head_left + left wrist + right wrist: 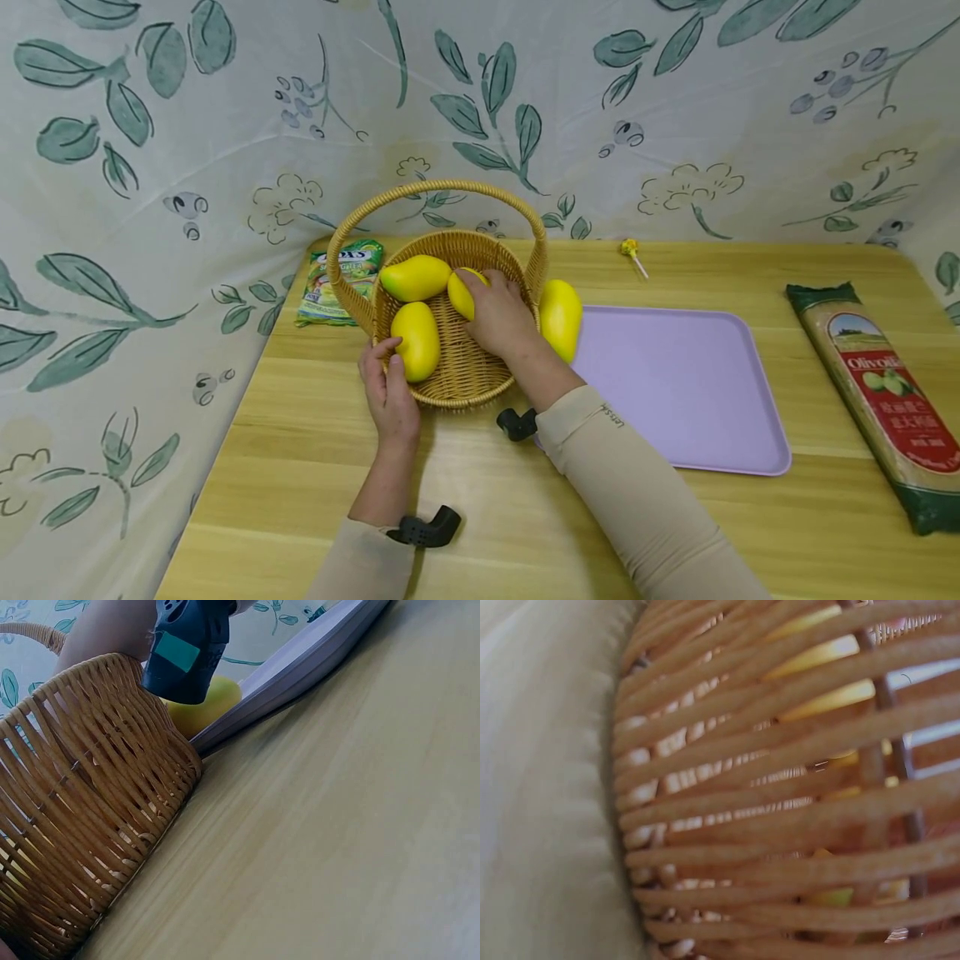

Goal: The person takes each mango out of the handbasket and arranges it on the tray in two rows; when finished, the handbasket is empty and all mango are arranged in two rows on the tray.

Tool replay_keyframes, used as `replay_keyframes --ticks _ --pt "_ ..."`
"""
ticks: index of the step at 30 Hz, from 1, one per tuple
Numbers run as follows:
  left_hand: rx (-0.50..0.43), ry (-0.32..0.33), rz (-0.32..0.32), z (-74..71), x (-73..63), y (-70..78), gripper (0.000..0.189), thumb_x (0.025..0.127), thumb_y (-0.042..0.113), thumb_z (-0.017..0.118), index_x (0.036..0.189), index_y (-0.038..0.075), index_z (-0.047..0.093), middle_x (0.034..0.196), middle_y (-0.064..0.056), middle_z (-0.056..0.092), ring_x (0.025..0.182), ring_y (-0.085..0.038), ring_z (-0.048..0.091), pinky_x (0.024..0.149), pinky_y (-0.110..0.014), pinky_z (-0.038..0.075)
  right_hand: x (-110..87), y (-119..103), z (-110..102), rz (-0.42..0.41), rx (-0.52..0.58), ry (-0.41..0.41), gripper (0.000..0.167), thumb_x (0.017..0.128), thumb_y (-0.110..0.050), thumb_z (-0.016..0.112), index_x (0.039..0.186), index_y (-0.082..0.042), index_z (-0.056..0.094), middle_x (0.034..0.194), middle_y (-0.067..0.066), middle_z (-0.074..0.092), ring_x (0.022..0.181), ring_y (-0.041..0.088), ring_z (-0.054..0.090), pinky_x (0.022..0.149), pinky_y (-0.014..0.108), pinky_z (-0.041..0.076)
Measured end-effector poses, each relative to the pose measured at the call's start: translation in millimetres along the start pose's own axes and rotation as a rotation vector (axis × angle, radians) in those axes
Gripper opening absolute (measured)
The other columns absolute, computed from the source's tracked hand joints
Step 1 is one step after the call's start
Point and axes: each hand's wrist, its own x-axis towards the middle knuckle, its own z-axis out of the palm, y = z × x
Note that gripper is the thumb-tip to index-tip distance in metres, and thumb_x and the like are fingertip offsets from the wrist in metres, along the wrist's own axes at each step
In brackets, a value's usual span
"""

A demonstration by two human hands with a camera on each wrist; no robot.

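Note:
A wicker basket (465,392) with a tall handle stands on the table. Inside it, one yellow mango (416,277) lies at the back left and another mango (418,342) at the front left. My right hand (501,315) reaches into the basket and grips a third mango (460,293), partly covered by the fingers. At the front left rim, my left hand (390,396) holds the basket, its fingertips close to the front mango. Outside on the right lies one more mango (561,321), against the basket and the tray. Woven wicker (780,795) fills most of the right wrist view.
A lilac tray (675,392) lies right of the basket. Farther right is a long pack of pasta (885,400). A lollipop (633,257) lies near the back edge, and a green candy bag (330,292) sits behind the basket's left side. A patterned cloth (480,108) hangs behind.

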Motion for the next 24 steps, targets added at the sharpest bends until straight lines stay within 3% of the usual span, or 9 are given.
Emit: replay_keyframes --ticks 14,24 --pt "0.006 0.006 -0.012 -1.3 0.0 -0.9 0.027 0.103 0.010 0.042 0.121 -0.004 0.056 0.156 -0.018 0.033 0.157 -0.033 0.011 0.127 -0.055 0.005 -0.8 -2.4 -0.5 0.003 -0.005 -0.007 0.085 0.092 -0.021 0.075 0.162 -0.030 0.027 0.161 0.020 0.032 0.139 0.046 0.042 0.103 0.056 0.050" --pt "0.017 0.010 -0.004 -0.4 0.6 -0.5 0.027 0.103 0.010 0.042 0.121 -0.004 0.056 0.153 -0.019 0.034 0.156 -0.033 0.013 0.127 -0.054 0.005 -12.0 -8.9 -12.3 -0.043 0.066 0.079 0.090 0.092 -0.022 0.076 0.163 -0.031 0.022 0.162 0.019 0.030 0.142 0.045 0.042 0.108 0.056 0.047"
